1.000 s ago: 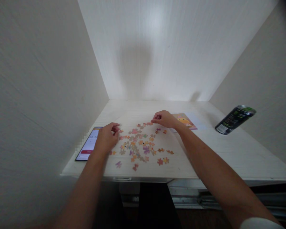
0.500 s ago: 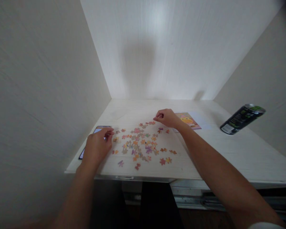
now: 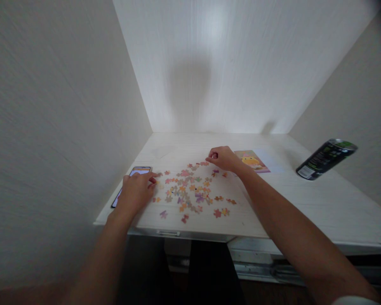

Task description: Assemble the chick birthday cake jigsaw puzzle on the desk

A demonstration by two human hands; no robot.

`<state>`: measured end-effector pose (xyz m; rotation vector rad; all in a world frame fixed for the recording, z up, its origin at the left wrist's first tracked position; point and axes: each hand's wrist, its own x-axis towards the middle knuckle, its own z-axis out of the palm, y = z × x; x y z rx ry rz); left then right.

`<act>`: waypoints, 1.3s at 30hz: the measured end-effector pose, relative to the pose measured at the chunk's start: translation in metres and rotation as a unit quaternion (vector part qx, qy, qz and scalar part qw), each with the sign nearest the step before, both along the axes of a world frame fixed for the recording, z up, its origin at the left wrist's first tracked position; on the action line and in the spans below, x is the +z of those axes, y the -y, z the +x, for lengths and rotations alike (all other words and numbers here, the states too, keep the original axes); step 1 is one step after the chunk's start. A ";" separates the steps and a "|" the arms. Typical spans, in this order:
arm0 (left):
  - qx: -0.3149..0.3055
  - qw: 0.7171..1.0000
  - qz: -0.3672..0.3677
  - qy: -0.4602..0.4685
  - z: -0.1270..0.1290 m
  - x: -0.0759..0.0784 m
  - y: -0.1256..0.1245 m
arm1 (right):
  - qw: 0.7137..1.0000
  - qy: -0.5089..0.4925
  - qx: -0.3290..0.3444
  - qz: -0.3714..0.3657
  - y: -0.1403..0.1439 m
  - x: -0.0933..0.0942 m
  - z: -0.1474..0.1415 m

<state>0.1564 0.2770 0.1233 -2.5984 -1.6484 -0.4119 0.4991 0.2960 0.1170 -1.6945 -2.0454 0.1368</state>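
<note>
Fingers of the left hand (image 3: 136,191) lie loosely curled, tips pressed down at the left edge of the scattered puzzle pieces (image 3: 190,190); whether a piece is pinched under them cannot be made out. Over at the far edge of that scatter, the right hand (image 3: 224,157) is bunched almost closed, thumb meeting forefinger, and what it grips, if anything, is too small to tell.

All the pieces lie loose on the pale desk (image 3: 320,199), spread between the two hands and trailing toward the desk's front edge. Just left of the scatter, a phone (image 3: 136,173) lies flat, its near half covered by the left hand. Just right of the scatter, behind the right wrist, lies a printed picture card (image 3: 252,161) showing a yellow figure. Well to the right of the scatter stands a dark drink can (image 3: 326,159), close to the side wall.

Count: one phone, one card, one can, two hands, and several dozen pieces, too many and too small to number exactly.

Compared with half a second ago, the left hand has slid forward over the phone toward the pieces' left edge; the right hand has barely shifted.
</note>
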 end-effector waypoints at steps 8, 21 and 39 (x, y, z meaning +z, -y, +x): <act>-0.019 1.000 -0.023 0.007 -0.009 0.006 0.024 | 1.000 0.002 0.007 0.004 0.003 0.003 -0.003; -0.074 0.993 -0.011 0.093 0.002 -0.016 0.058 | 1.000 -0.002 0.019 0.015 0.001 0.000 -0.004; -0.073 0.981 0.028 0.180 -0.001 -0.039 0.049 | 0.999 -0.024 -0.019 0.039 -0.002 0.001 0.012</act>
